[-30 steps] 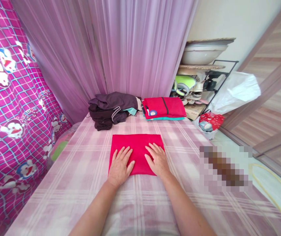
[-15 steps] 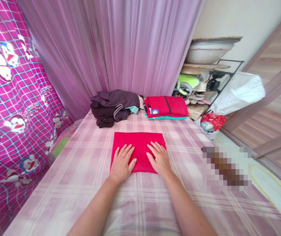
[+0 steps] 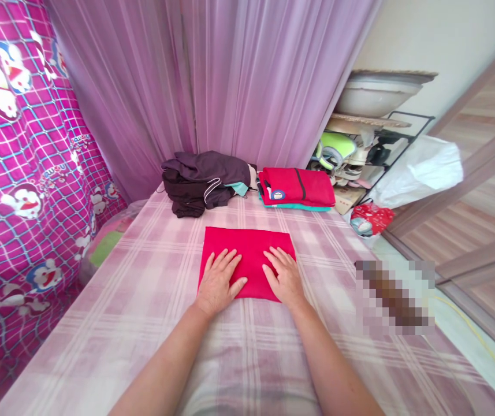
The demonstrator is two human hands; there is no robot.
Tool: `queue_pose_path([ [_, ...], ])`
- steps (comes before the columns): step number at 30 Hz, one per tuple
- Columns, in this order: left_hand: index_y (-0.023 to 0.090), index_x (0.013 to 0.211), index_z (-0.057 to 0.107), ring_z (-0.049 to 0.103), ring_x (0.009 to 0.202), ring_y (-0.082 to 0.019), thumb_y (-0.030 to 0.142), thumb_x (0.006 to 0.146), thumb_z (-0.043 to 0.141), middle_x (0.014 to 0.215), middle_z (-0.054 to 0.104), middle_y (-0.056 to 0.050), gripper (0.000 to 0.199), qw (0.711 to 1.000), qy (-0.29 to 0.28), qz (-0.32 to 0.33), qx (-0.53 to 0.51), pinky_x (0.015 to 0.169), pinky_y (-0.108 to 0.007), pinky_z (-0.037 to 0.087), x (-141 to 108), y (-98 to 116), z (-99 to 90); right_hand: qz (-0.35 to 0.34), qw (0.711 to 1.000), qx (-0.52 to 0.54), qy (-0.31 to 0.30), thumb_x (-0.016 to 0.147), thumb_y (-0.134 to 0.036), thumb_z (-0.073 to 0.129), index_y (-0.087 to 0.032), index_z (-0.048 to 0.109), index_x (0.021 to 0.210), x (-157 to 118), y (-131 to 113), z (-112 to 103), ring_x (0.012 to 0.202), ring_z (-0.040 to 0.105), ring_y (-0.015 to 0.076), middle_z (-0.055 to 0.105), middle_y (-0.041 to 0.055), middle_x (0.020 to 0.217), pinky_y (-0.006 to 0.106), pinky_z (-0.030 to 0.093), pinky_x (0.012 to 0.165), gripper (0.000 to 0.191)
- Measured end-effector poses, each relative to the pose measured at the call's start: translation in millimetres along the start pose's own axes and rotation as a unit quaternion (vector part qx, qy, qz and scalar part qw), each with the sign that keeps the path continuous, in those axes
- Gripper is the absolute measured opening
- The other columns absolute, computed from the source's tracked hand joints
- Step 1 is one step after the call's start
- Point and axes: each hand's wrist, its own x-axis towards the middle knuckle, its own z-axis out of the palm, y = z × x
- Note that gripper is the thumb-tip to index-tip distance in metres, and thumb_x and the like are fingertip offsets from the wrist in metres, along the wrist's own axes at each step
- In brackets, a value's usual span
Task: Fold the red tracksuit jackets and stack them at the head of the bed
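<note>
A red folded garment (image 3: 251,257) lies flat as a neat rectangle on a plaid bedsheet (image 3: 152,312). On its left part rests my left hand (image 3: 221,281), palm down with the fingers spread. My right hand (image 3: 285,278) lies likewise on the right part, near the side edge, its thumb pointing inward. Neither hand grips the cloth. Beyond the garment stands a folded stack with a red garment (image 3: 316,188) on top, which bears a dark stripe and a round blue badge; teal cloth shows beneath it. Left of that stack is a loose heap of dark clothes (image 3: 208,179).
Purple curtains (image 3: 238,81) hang behind the bed, and a pink patterned cloth (image 3: 26,156) hangs at the left. A rack with shoes and a basin (image 3: 377,95) stands at the far right, beside a white bag (image 3: 420,167). A pixelated brown object (image 3: 394,297) lies near the right edge.
The camera view has tilted and shifted slightly. Both hands stay spread on the red garment in nearly the same places, and the clothes have not moved.
</note>
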Motion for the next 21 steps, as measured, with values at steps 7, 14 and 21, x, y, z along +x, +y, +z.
queue_pose_path([
  [7, 0.022, 0.143, 0.049, 0.040, 0.142, -0.031, 0.060, 0.088, 0.054, 0.148, 0.052, -0.011, 0.067, 1.000, -0.006, 0.006, 0.004, 0.119, -0.057, 0.026, 0, -2, 2.4, -0.008, 1.000, 0.003, 0.009, 0.096, -0.035, 0.046, -0.021, 0.067, 0.125, 0, 2, 1, 0.130, 0.052, 0.0273, 0.063, 0.0107, 0.134, 0.050, 0.041, 0.108, 0.039],
  [14, 0.021, 0.143, 0.048, 0.039, 0.142, -0.031, 0.058, 0.089, 0.056, 0.149, 0.050, -0.011, 0.067, 0.999, -0.008, 0.005, 0.033, 0.118, -0.058, 0.026, 1, 2, 2.9, 0.001, 1.000, -0.020, -0.016, 0.095, -0.035, 0.047, -0.020, 0.067, 0.125, 4, -3, -2, 0.130, 0.051, 0.0282, 0.062, 0.0112, 0.136, 0.049, 0.041, 0.108, 0.040],
  [21, 0.021, 0.145, 0.047, 0.039, 0.142, -0.031, 0.055, 0.089, 0.056, 0.150, 0.050, -0.012, 0.066, 0.999, -0.014, 0.002, 0.032, 0.118, -0.058, 0.026, 1, 3, 0.5, -0.029, 0.991, -0.067, -0.110, 0.091, -0.045, 0.054, -0.023, 0.052, 0.143, -5, -21, -16, 0.143, 0.036, 0.0327, 0.041, 0.0159, 0.155, 0.060, 0.028, 0.113, 0.057],
])
